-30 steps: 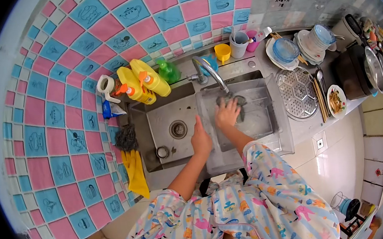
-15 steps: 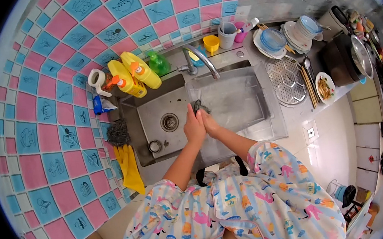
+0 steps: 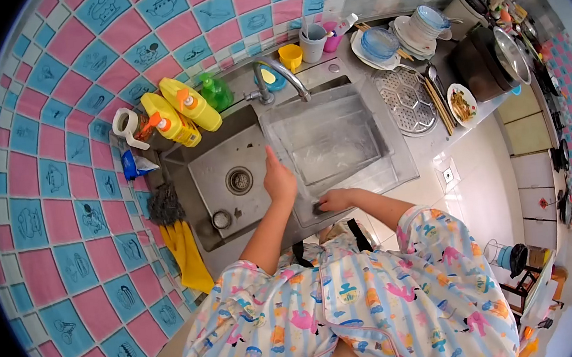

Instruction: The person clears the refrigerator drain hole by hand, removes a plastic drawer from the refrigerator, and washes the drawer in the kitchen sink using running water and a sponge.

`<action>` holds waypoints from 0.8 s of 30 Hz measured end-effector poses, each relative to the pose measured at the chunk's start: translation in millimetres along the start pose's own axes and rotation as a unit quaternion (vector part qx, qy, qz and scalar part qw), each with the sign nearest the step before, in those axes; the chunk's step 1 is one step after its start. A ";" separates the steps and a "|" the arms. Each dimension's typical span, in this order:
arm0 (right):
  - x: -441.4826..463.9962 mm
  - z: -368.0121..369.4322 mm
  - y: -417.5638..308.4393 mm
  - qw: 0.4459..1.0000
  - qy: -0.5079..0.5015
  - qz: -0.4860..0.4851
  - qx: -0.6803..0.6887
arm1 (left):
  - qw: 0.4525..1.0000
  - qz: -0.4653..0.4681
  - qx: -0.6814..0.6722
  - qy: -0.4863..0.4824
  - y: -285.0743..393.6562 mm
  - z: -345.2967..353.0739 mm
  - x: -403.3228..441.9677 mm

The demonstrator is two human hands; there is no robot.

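A clear plastic tray (image 3: 368, 100) with a wide rim lies over the right basin of the steel sink (image 3: 194, 167). My left hand (image 3: 279, 181) is at the tray's left edge, closed along the rim, with one digit stretched away from me. My right hand (image 3: 336, 200) is closed around a small dark scrubbing pad (image 3: 317, 208), pressed against the tray's near rim. Most of the pad is hidden by the fingers. Over the tray's far side reaches the faucet (image 3: 278, 75).
Yellow bottles (image 3: 188, 105) and a green bottle (image 3: 215, 92) stand behind the sink. On the left hang yellow gloves (image 3: 186, 255) below a steel wool ball (image 3: 164, 204). Stacked dishes (image 3: 379, 47), a perforated steel rack (image 3: 405, 102) and a plate of food (image 3: 462, 105) sit to the right.
My hands were together over the tray's left part with the dark pad between them. They have parted; the right hand has brought the pad to the near rim. The view has shifted slightly.
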State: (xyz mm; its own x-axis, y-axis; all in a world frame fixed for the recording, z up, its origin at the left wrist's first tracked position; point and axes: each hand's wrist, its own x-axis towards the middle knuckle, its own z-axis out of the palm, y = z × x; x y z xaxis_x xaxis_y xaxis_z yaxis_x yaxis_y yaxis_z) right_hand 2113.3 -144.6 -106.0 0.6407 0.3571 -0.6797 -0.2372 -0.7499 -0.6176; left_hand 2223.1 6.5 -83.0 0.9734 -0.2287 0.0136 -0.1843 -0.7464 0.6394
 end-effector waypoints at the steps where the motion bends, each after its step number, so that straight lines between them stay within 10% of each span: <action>1: -7.8 -7.2 10.5 0.999 -0.011 0.000 -0.041 | 1.000 -0.012 -0.004 -0.009 3.7 -3.5 0.1; 6: -37.4 -36.2 73.1 0.948 -0.102 0.077 -0.293 | 0.983 -0.140 -0.098 -0.064 8.5 -9.8 2.2; 11: -67.2 -67.7 62.6 0.913 0.208 0.337 -0.101 | 0.960 -0.122 -0.192 -0.162 -54.6 39.2 23.9; 15: -44.7 -61.9 45.2 0.887 0.387 0.237 -0.085 | 0.863 -0.253 -0.327 -0.291 -15.6 -17.5 20.4; 21: -8.0 -54.7 39.3 0.908 0.367 0.001 -0.202 | 0.810 -0.267 -0.392 -0.344 -25.9 -22.6 19.4; 24: 4.8 -69.9 41.2 0.890 0.416 0.090 -0.162 | 0.804 -0.274 -0.411 -0.330 -22.1 -26.3 13.9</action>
State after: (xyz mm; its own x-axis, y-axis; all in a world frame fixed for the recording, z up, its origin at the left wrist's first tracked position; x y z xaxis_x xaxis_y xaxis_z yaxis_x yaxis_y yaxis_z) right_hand 2157.6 -212.7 -107.0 0.9645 -0.2212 -0.1441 -0.2549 -0.9223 -0.2904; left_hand 2244.2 36.2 -76.7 0.5432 -0.4901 -0.6818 0.6649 -0.2448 0.7057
